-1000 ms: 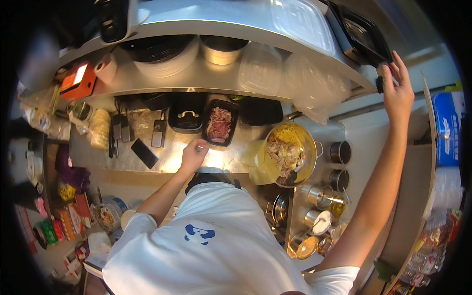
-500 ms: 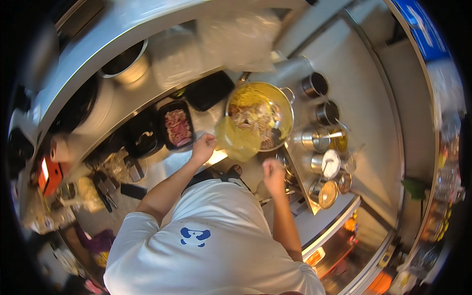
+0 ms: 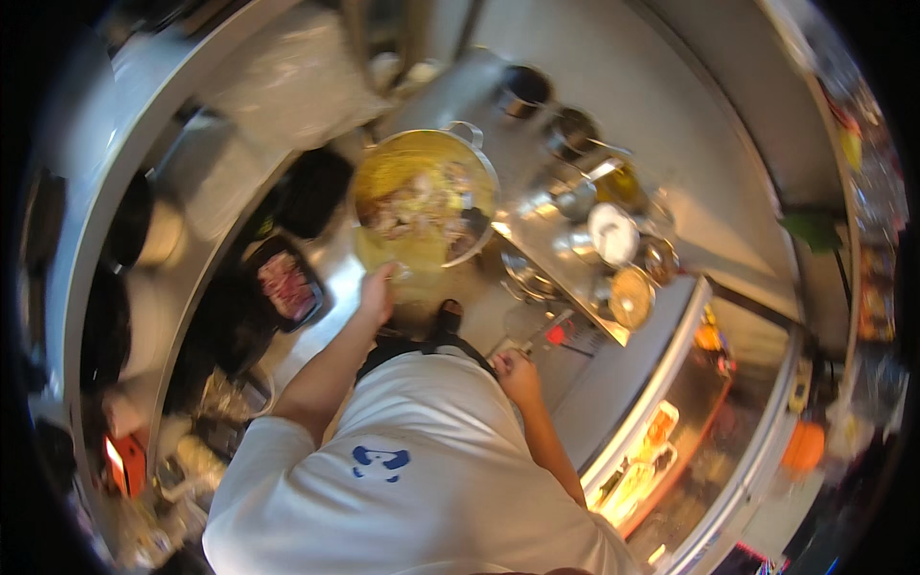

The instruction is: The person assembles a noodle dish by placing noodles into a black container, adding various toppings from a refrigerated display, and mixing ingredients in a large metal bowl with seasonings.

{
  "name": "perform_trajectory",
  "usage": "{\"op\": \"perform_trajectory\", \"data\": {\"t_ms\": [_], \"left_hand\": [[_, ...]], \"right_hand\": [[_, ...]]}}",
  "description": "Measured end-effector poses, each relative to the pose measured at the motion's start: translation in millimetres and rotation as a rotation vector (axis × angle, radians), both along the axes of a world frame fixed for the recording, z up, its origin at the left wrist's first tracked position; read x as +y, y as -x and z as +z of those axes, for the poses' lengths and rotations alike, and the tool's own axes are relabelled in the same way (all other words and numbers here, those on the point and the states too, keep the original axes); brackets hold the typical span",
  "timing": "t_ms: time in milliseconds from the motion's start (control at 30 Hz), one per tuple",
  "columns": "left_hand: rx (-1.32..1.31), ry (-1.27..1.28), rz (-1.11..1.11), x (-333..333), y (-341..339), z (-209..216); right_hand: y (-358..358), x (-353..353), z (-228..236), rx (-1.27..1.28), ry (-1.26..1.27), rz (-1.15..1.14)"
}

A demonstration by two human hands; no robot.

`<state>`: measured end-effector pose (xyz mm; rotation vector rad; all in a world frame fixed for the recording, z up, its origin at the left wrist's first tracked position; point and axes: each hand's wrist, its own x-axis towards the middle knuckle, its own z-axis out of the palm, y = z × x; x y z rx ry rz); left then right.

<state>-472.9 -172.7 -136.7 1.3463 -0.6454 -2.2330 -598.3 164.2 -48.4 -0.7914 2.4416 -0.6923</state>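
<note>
A wide metal pot (image 3: 486,177) stands ahead of me. It holds yellow noodle-like strands and pale brown, meat-like pieces (image 3: 412,206). Along its near edge hangs a thin, yellowish see-through plastic sheet or bag (image 3: 422,280), blurred by motion. My left hand (image 3: 379,292) is closed at the left edge of that plastic and seems to grip it. Close to my waist, my right hand (image 3: 517,376) is curled shut, away from the pot; whether anything is inside its fingers is hidden. To the left of the pot lies a black tray of raw pink meat (image 3: 286,284).
Metal pots stand on the right counter, with a tub of white powder (image 3: 613,235) and a tub of tan crumbs (image 3: 632,297). Below them is a lit glass display case (image 3: 661,431). Black containers (image 3: 311,192) line the left side, under a shelf with plastic bags (image 3: 287,86).
My view has turned, so the pot and counters sit further left in it. My right hand has dropped from near the pot to my waist. The left hand stays by the yellowish plastic.
</note>
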Motion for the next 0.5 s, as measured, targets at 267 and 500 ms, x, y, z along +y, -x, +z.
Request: {"op": "perform_trajectory", "data": {"t_ms": [267,500], "left_hand": [[0.312,-0.137,0.000,-6.7,20.6,-9.7],[0.242,-0.142,-0.067,-34.9,17.7,-27.5]], "right_hand": [[78.8,33.0,1.4,0.103,-0.035,-0.155],[181.2,91.3,34.1,0.628,-0.025,-0.844]]}}
